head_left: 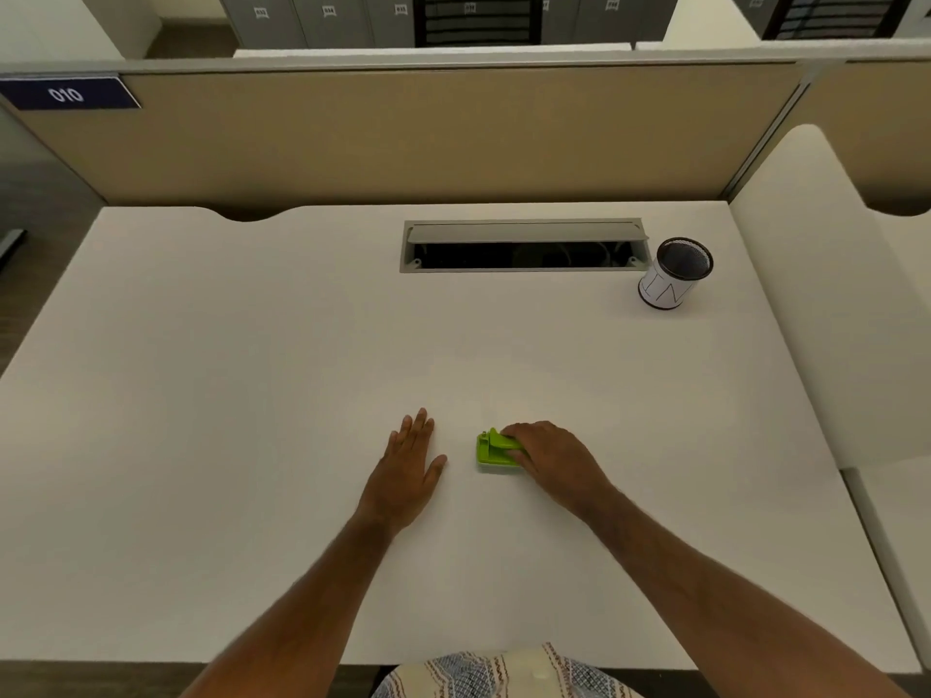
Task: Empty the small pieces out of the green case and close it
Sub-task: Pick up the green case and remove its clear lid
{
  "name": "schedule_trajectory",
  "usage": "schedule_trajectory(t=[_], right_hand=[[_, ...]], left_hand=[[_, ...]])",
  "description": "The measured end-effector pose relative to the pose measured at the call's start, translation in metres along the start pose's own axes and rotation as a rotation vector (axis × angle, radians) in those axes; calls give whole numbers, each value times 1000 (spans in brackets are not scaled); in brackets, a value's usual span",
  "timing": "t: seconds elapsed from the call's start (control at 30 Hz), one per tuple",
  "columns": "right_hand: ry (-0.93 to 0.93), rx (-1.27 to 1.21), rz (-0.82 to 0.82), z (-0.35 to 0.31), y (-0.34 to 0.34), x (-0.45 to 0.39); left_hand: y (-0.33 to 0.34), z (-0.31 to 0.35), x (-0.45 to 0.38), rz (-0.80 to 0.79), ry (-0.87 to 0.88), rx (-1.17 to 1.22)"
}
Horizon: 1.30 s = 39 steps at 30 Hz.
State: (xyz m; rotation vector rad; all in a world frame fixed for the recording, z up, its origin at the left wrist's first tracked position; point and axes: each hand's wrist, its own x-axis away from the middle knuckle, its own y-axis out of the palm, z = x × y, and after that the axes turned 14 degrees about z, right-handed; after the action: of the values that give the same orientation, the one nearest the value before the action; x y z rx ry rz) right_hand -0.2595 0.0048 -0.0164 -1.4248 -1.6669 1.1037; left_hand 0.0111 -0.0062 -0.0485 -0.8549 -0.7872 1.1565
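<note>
A small bright green case lies on the white desk, a little in front of me and right of centre. My right hand covers its right side, fingers curled over the top and gripping it. Whether the lid is raised I cannot tell, and no small pieces show. My left hand lies flat on the desk to the left of the case, fingers together and stretched out, holding nothing and apart from the case.
A black mesh pen cup with a white paper label stands at the back right. A cable slot with a raised flap is set into the desk's back. A beige partition closes off the far edge.
</note>
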Motion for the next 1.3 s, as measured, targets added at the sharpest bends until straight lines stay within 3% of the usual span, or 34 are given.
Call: schedule_trajectory(t=[0.2,0.3,0.47,0.6,0.8,0.93,1.1,1.3], right_hand=[[226,-119,-37,-8,-5,-9],[353,-358,-62,-11,-9,-14],[615,-761,-134,-21,-22,-21],[764,-1073,-195,-28,-38,-23],[768,-1301,-269,-35,-55,-24],[728,-1322,-304,-37,-63,-28],[695,-1334,-388,-43,-74,-37],[643,-1341,-328,-47,-85,-41]], left_hand=[[-1,-4,2,9,-16,77],[-4,-2,-1,-12,-61,140],[-18,13,-7,-43,-279,346],[-35,33,-13,25,-404,687],[-64,56,-5,-2,-476,1120],[-77,65,-6,-71,-368,1107],[-92,73,-15,-36,-266,1058],[-99,79,-21,-12,-225,1075]])
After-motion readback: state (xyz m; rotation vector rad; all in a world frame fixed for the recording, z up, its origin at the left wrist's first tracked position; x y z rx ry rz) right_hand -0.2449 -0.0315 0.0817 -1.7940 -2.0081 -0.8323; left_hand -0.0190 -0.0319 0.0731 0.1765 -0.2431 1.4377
